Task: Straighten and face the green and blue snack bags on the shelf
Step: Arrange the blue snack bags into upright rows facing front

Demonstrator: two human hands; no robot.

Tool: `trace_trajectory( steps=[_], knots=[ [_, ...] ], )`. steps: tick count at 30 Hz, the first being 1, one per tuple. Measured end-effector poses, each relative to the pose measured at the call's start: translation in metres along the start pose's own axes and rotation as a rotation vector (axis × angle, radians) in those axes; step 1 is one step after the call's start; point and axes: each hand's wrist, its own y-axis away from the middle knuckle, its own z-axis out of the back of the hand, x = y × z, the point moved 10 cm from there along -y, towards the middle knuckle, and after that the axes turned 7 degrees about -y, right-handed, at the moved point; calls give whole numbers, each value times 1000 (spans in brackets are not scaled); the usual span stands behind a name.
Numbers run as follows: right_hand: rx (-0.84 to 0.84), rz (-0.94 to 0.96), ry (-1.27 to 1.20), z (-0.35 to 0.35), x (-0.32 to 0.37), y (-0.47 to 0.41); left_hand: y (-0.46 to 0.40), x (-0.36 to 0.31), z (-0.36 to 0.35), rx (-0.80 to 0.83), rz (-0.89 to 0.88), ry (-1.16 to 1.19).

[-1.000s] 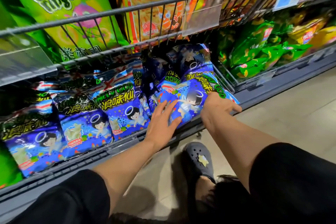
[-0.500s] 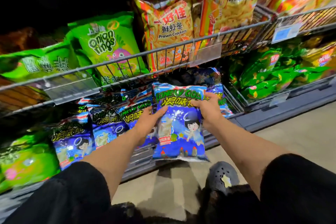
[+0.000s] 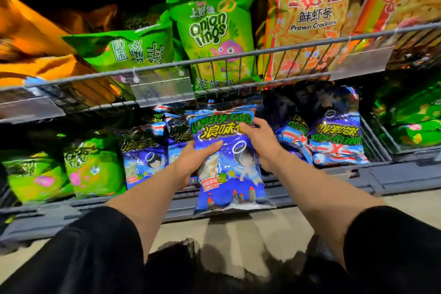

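Holding the blue bag (image 3: 226, 162) upright and label-forward, just in front of the lower shelf (image 3: 393, 174), between the standing blue bags on my left (image 3: 143, 157) and the upside-down blue bags on my right (image 3: 336, 141). My left hand (image 3: 193, 162) grips the bag's left edge, thumb across the front and fingers curled behind; my right hand (image 3: 260, 141) pinches the upper right side near the printed name. The bag's lower half hangs free below the shelf lip.

Risks, as I judge them: the foil looks slick and puffed, so a loose grip could let it slide down to the floor. Squeezing harder could crush the snacks inside. Pushing it back in could snag its top on the wire rail (image 3: 238, 59) or the clear price holder (image 3: 164, 88) overhead. Crowding it into the row could tip the neighbouring bags forward. The upside-down bags at right remain wrongly faced, as does the green bag (image 3: 133, 52) lying sideways above.
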Motion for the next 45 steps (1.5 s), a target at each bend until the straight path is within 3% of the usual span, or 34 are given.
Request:
trace_trajectory(
  steps=[5,9,14,21,26,30,36,39,41,43,45],
  knots=[
    [232,-111,201,-64,-28,10,2,19,91,-237,-7,40],
    [420,-59,357,-123,-53,15,10,14,163,-486,-115,121],
    [562,39,526,-189,-86,6,-2,22,212,-539,-157,91],
    [429,157,661,-227,-117,-31,-33,39,236,-491,-103,-36],
    [308,228,740,-236,-130,-46,-46,55,263,-667,-74,-345],
    [314,265,706,-252,-145,-38,-48,45,268,-683,-194,-222],
    [307,275,857,-248,-169,-33,-57,72,258,-517,-234,-37],
    [366,223,859,-239,-169,-32,-54,79,256,-548,-153,-203],
    [421,212,829,-234,-163,-28,-42,64,257,-708,-132,-492],
    [436,205,810,-220,-156,-22,-16,28,244,-936,-235,-689],
    [404,179,810,-198,-147,-18,-7,-2,208,-1016,-366,-811]
  ],
)
